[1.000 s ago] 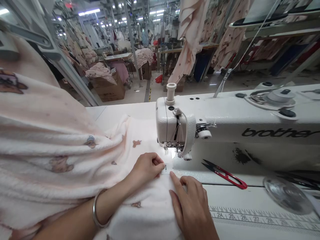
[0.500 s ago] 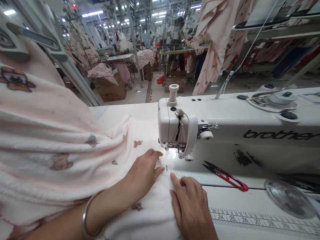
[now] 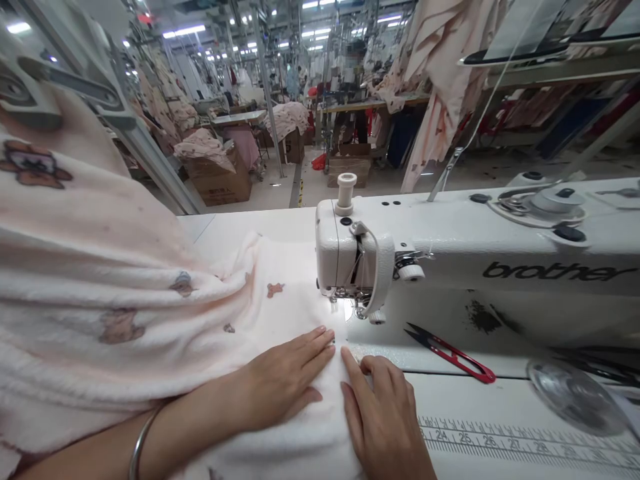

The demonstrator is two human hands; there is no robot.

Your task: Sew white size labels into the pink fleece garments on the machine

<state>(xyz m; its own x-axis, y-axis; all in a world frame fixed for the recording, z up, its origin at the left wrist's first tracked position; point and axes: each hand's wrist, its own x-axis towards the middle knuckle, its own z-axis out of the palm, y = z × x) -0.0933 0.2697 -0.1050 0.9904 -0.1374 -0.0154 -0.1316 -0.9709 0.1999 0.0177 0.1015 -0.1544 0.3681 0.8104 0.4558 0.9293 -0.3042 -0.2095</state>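
Pale pink plush fabric [image 3: 165, 373] with printed brown bears spreads across the table and under the needle area of a white sewing machine [image 3: 450, 233]. My left hand [image 3: 287, 383] lies flat on it, fingers stretched toward the presser foot [image 3: 335, 305]. A small white label [image 3: 334, 341] is mostly covered by those fingertips; only a bit of its print shows. Beside it, my right hand [image 3: 383, 413] rests at the fabric's right edge, index finger extended and touching the cloth, the other fingers loosely bent. Neither hand grips anything.
Red-handled thread snips [image 3: 453, 353] lie right of the needle area. A printed ruler scale [image 3: 505, 443] runs along the table's front, with a blurred clear disc [image 3: 577, 397] above it. Behind the table stand a cardboard box [image 3: 220, 177] with fabric and a metal post [image 3: 270, 100].
My left hand has moved down, flattened out and now covers most of the label it was holding by the edge. My right hand has stayed nearly in place.
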